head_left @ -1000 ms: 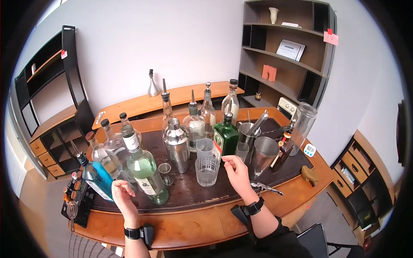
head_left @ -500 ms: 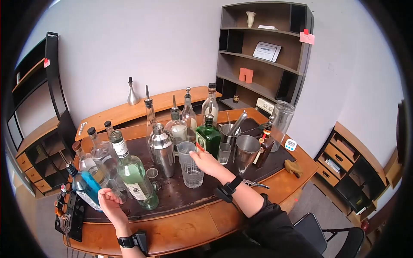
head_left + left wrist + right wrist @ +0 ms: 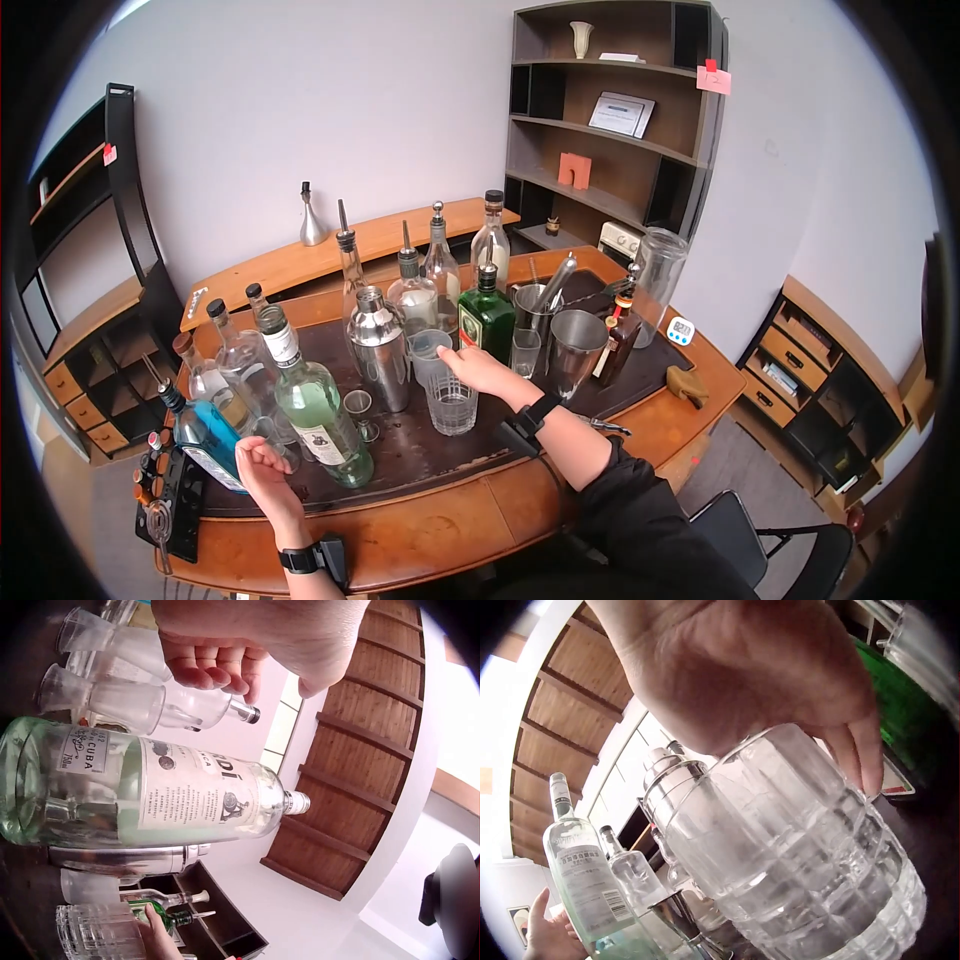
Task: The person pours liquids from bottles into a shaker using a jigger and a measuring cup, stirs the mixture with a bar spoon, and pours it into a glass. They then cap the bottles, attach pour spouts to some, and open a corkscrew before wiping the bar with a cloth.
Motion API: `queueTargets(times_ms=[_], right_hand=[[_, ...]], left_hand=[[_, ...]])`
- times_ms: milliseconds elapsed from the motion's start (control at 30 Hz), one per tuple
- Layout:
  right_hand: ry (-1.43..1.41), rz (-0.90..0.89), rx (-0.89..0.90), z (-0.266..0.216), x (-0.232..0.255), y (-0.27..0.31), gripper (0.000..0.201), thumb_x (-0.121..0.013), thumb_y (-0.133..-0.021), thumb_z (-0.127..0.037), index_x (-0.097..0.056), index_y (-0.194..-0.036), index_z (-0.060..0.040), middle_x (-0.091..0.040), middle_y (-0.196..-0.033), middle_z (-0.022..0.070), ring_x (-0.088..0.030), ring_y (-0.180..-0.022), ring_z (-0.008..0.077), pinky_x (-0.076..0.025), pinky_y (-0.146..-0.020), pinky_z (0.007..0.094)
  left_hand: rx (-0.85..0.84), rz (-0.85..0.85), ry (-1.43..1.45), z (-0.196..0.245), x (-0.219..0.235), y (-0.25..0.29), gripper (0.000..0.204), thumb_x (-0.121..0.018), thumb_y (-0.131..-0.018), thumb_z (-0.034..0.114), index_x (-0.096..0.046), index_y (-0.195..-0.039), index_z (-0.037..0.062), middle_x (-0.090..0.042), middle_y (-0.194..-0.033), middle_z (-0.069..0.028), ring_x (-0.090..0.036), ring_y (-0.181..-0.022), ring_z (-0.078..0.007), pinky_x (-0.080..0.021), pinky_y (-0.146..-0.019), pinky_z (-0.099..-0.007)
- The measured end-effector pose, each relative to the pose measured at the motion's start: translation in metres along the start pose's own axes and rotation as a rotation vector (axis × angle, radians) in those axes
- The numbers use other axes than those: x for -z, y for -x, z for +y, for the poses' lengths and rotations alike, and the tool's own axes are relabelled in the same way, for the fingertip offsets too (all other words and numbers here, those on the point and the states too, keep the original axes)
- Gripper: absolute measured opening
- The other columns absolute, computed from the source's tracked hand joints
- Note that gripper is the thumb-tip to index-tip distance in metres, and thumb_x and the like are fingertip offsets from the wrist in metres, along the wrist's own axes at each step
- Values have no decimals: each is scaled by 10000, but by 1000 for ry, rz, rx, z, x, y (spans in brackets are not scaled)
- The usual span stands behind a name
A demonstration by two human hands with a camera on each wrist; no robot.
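Observation:
My right hand reaches over behind the cut-glass mixing glass, its thumb and fingers at the right rim of a frosted plastic cup, pinching it. The mixing glass stands upright in front and hides part of this grasp in the right wrist view. Above it there, the palm arches, with fingertips pointing down beside the green bottle. My left hand holds nothing; its fingers hang loosely curled between the blue bottle and the pale green Bacardi bottle.
A steel shaker and a jigger stand left of the cup. To the right are a steel tin, a small brown bottle and a tall glass cylinder. Clear bottles with pourers crowd the back of the desk.
My right hand has moved left from beside the mixing glass to the frosted cup, which has shifted slightly left. The left hand stays near the blue bottle. The head view has turned right.

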State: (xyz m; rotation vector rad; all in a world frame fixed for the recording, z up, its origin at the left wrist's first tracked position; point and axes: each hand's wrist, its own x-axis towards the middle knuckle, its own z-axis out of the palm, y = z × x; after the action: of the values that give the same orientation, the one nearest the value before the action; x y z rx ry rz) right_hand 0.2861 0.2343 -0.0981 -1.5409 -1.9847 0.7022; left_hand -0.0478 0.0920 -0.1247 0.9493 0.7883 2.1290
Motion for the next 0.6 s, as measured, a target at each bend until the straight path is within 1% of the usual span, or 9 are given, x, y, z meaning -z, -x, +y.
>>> queueTargets(times_ms=[67,167,233,267,333,367,400,500,600], right_hand=[[-7,-5,5,-1,2,0,733,-339,-1010,-509,-602,-729,115,-602,-693,266,-628,-770,412,-470,-790,456],[-9,10,77,-7,8,5,728,-362,-1008,-493,-623,-751,137,-619,-795,312,-630,-854,444,-475,-854,452],[17,198,188,-16,13,15,605,-437,-1007,-415,-637,-856,135,-614,-926,297,-627,-907,415,-482,-872,429],[16,199,184,-22,17,22,605,-437,-1007,-415,-637,-856,135,-614,-926,297,-627,-907,415,-482,-872,429],[-61,375,365,-37,24,39,507,-473,-1003,-363,-633,-998,118,-577,-1117,273,-612,-994,396,-482,-903,412],[-98,385,373,-44,29,49,411,-514,-996,-282,-603,-1098,106,-554,-1193,223,-612,-1040,356,-480,-924,381],[-100,386,370,-50,33,60,411,-514,-996,-282,-603,-1098,106,-554,-1193,223,-612,-1040,356,-480,-924,381],[-256,457,505,-55,37,99,294,-572,-970,-152,-591,-1140,88,-547,-1196,181,-630,-1033,274,-486,-909,333],[-304,379,438,-41,36,140,248,-498,-995,-103,-623,-1158,33,-545,-1229,125,-605,-1094,226,-459,-978,338]], left_hand=[[3,1,-5,0,0,0,343,-393,-1040,398,-513,-973,83,-373,-687,40,-370,-611,-65,-315,-550,-229],[11,17,-15,-1,0,-1,340,-393,-1040,395,-514,-972,84,-374,-686,40,-371,-611,-66,-316,-549,-231],[25,23,-5,-1,0,-1,340,-394,-1040,395,-514,-970,85,-374,-687,40,-370,-613,-68,-317,-548,-232],[42,29,6,-2,0,-1,339,-396,-1040,395,-514,-969,86,-375,-688,40,-369,-614,-69,-318,-547,-233],[48,29,4,-2,1,-1,339,-397,-1040,398,-514,-967,88,-373,-689,40,-368,-617,-70,-319,-547,-235],[50,33,5,-3,1,-1,340,-399,-1040,400,-514,-965,90,-372,-690,41,-366,-619,-71,-319,-547,-236],[52,31,3,-3,2,-1,340,-399,-1040,400,-514,-965,90,-372,-690,41,-366,-619,-71,-319,-547,-236],[49,14,7,-3,5,-2,343,-401,-1039,410,-514,-967,95,-369,-692,43,-363,-624,-71,-318,-547,-238],[45,19,18,-2,3,-1,343,-399,-1040,413,-513,-969,97,-367,-696,44,-360,-622,-71,-318,-553,-237]])
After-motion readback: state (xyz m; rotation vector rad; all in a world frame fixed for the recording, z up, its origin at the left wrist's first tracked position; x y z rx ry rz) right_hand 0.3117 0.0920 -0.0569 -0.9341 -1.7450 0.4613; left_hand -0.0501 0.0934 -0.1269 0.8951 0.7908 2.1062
